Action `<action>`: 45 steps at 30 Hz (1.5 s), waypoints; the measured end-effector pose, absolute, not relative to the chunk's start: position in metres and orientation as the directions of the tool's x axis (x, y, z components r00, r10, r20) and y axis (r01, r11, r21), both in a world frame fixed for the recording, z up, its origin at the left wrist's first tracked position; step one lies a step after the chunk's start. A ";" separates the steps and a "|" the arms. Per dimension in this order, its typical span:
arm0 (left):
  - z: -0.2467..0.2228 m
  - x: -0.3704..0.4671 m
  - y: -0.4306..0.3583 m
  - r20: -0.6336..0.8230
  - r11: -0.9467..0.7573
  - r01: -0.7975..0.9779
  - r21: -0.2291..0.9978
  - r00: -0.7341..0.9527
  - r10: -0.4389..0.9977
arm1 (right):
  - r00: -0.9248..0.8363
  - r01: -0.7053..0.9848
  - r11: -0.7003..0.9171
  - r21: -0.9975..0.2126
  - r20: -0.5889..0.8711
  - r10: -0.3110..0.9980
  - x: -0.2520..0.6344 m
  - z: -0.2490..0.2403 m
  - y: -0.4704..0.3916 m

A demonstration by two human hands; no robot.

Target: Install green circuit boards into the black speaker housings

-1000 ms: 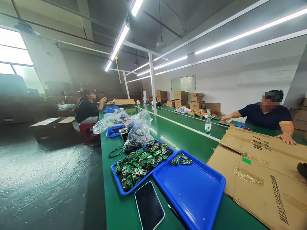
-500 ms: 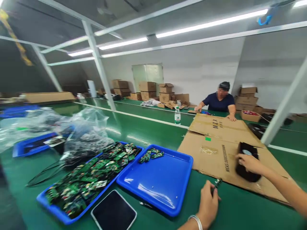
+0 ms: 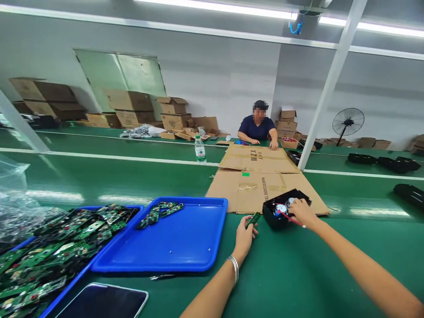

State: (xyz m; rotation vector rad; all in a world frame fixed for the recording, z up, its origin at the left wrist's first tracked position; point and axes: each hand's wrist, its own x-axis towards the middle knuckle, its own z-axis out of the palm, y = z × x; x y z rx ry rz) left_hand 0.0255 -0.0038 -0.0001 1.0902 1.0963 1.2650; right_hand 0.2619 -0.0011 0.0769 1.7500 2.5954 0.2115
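Note:
A small green circuit board [image 3: 253,220] is pinched in my left hand [image 3: 244,236], just left of the black plastic housing. My right hand [image 3: 302,213] has its fingers closed on the right wall of that black housing [image 3: 272,221], which sits tilted at the flattened cardboard's near edge. Inside the housing, round silver-topped parts [image 3: 281,208] show, with a red wire [image 3: 294,221] hanging out toward the right hand. The blue tray [image 3: 165,247] to the left carries several circuit boards [image 3: 159,212] in its far left corner.
Another blue tray [image 3: 89,265] on the left is heaped with circuit boards. A dark-screened tablet [image 3: 106,302] and a small metal tool [image 3: 161,277] lie in front. Flattened cardboard [image 3: 228,190] reaches toward a person [image 3: 256,128] across the bench. A bottle [image 3: 200,150] stands beyond the trays.
My view has swung to the right. The black housing has come off the cardboard's middle to its near edge and turned, so its inside shows. My left hand still holds the circuit board.

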 end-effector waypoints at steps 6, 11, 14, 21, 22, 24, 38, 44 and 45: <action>0.007 0.021 -0.002 -0.022 0.048 -0.238 0.970 0.108 0.994 | -0.332 0.938 0.330 0.110 0.008 0.943 0.203 0.069 -0.084; 0.014 0.021 -0.003 -0.065 0.124 -0.343 0.931 0.178 0.982 | -0.203 0.979 0.204 0.005 0.112 0.973 0.170 0.075 -0.117; 0.024 0.022 -0.008 -0.112 0.189 -0.384 0.904 0.215 0.970 | -0.325 0.920 0.363 -0.147 0.231 0.917 0.158 0.087 -0.119; 0.070 0.013 -0.024 -0.116 0.239 -0.379 0.894 0.318 0.941 | -0.376 0.526 0.619 -0.583 0.493 0.784 0.163 0.086 -0.095; 0.077 0.010 -0.026 -0.102 0.223 -0.367 0.903 0.321 0.941 | -0.257 0.426 0.549 -0.719 0.486 0.835 0.168 0.084 -0.090; 0.090 0.005 -0.029 -0.037 0.129 -0.276 0.953 0.316 0.948 | -0.017 0.211 0.357 -0.910 0.362 0.932 0.176 0.082 -0.082; 0.109 0.012 -0.056 0.209 -0.249 0.139 0.958 0.253 0.945 | 0.013 0.496 0.366 -0.788 0.428 0.903 0.173 0.099 -0.097; 0.109 0.011 -0.054 0.151 -0.159 0.020 0.987 0.219 0.964 | -0.005 0.362 0.263 -0.894 0.281 0.960 0.187 0.112 -0.096; 0.111 0.012 -0.055 0.145 -0.150 0.005 0.989 0.230 0.962 | -0.005 0.242 0.212 -0.947 0.217 0.976 0.188 0.112 -0.095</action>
